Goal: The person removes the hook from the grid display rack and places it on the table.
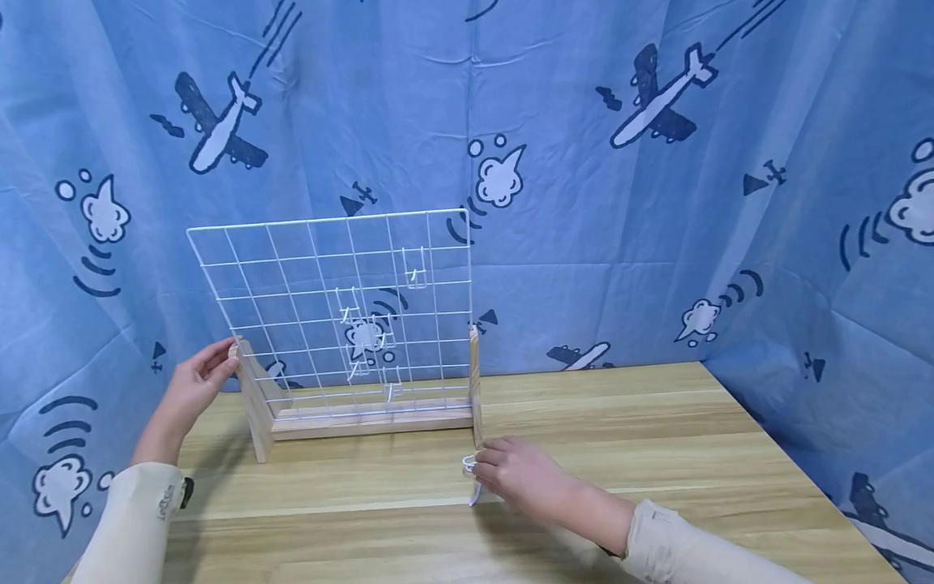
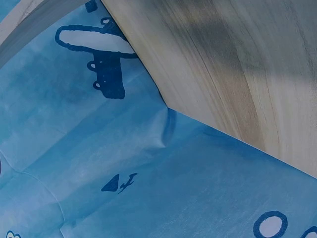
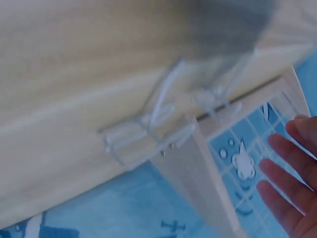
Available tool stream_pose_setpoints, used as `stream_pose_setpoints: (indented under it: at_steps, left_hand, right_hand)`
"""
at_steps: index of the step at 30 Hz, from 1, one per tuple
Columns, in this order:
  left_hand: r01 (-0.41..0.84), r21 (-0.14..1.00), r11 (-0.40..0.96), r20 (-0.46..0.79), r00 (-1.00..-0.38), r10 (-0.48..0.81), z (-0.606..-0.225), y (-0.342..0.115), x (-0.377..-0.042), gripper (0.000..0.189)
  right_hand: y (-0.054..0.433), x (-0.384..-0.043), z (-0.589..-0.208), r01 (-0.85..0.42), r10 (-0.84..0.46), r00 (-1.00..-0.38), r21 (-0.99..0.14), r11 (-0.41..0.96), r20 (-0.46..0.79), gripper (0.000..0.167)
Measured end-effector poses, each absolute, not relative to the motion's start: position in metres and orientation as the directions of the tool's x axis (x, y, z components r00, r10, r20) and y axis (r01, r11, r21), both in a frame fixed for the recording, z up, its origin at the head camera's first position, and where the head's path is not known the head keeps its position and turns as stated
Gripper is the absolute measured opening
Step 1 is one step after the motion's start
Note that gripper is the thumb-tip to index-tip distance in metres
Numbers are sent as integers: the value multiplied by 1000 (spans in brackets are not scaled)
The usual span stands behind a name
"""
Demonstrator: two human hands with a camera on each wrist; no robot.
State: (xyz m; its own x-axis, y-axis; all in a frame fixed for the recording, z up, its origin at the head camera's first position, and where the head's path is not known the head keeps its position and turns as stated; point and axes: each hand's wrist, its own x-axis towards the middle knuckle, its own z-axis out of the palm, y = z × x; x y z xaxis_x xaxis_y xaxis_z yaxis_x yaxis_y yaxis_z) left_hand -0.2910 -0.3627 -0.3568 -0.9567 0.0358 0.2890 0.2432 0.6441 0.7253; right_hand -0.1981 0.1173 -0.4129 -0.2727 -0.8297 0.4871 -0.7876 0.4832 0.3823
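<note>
A white wire grid panel point(image 1: 292, 305) stands tilted in a wooden stand point(image 1: 372, 425). My left hand point(image 1: 195, 381) grips the top of the stand's left upright between thumb and fingers. Out in front of the right upright is my right hand point(image 1: 521, 478), its fingers spread and nothing held in the right wrist view. Beside those fingertips lies a white wire hook point(image 1: 470, 478) on the table. The right wrist view has two such hooks on the wood, a nearer hook point(image 3: 143, 131) and a farther hook point(image 3: 215, 101), both blurred.
Several white hooks hang on the grid, among them an upper hook point(image 1: 416, 277) and a lower hook point(image 1: 390, 391). The wooden table point(image 1: 620, 438) reaches back to a blue printed curtain point(image 1: 554, 219), which also closes off both sides.
</note>
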Motion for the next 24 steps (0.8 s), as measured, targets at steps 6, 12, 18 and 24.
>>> stream_pose_setpoints:
  at_steps: [6, 12, 18, 24]
  left_hand:
    - [252, 737, 628, 293, -955, 40, -357, -363, -290, 64]
    - [243, 733, 636, 290, -956, 31, -358, -363, -290, 64]
    - [244, 729, 640, 288, -957, 36, -358, -362, -291, 63]
    - [253, 727, 638, 299, -954, 38, -358, -363, -291, 63]
  right_hand:
    - [121, -209, -394, -855, -755, -276, 208, 476, 595, 13]
    - [122, -218, -376, -869, -688, -288, 120, 480, 667, 15]
    - [120, -225, -361, -869, -635, -291, 80, 488, 716, 17]
    - [116, -232, -346, -867, -575, -284, 51, 496, 767, 17]
